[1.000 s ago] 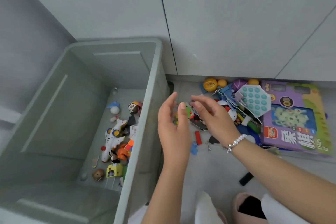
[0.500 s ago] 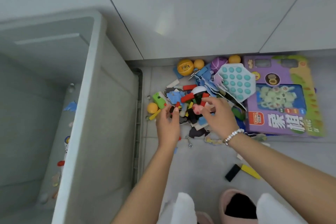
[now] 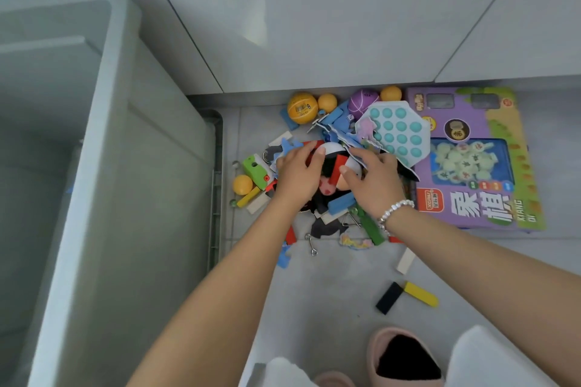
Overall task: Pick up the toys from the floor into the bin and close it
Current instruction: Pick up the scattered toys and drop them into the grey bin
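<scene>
Most toys remain in a pile (image 3: 330, 166) on the floor right of the open grey bin (image 3: 94, 166). Left hand (image 3: 297, 174) and right hand (image 3: 372, 184), fingers spread, press onto the pile; firm hold unconfirmed. Lid unseen, closing outstanding

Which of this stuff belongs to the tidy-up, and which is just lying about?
Job: toy pile, purple game box, orange balls, black and yellow blocks, bin, both hands.
Just there: pink slipper, cabinet doors.
</scene>
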`<state>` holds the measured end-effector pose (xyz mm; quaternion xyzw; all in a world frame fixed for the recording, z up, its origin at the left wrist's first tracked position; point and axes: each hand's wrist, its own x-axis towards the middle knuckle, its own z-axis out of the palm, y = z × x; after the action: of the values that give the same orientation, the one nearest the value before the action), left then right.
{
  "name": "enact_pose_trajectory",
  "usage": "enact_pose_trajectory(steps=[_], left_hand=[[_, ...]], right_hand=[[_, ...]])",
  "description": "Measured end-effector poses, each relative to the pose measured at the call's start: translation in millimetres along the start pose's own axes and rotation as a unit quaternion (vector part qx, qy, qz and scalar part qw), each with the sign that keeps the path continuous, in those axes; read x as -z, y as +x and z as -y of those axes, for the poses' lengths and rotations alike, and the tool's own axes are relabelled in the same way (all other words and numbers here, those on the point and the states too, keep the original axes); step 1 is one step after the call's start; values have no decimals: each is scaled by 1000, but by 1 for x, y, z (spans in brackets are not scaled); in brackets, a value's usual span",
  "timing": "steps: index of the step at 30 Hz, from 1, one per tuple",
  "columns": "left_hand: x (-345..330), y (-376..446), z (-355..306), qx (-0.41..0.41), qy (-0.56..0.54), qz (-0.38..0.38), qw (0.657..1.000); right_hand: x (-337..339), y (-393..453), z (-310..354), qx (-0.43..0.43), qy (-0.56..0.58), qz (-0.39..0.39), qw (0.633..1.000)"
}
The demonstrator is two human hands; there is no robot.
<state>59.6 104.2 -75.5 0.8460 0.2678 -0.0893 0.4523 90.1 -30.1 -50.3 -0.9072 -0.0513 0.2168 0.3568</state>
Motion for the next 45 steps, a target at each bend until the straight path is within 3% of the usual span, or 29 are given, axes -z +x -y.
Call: enact_pose_trajectory(steps=[7,12,19,31,45], left_hand=[[7,5,-8,-32,39,85,995],[2,8,-1,-25,-34,114,993],[-5,3,-9,11,-133,99,986],[11,-11,-7,19,-208,25,978],[45,-17,-23,35,-243,-1,969]], right_hand=[[-12,-1,3,-58,65,33,996],[-19,17,0,-67,73,41,994],[-16,32,-13,-92,257,116,955],[-17,20,7,-70,304,103,944],[-2,12,48,-56,340,114,932]])
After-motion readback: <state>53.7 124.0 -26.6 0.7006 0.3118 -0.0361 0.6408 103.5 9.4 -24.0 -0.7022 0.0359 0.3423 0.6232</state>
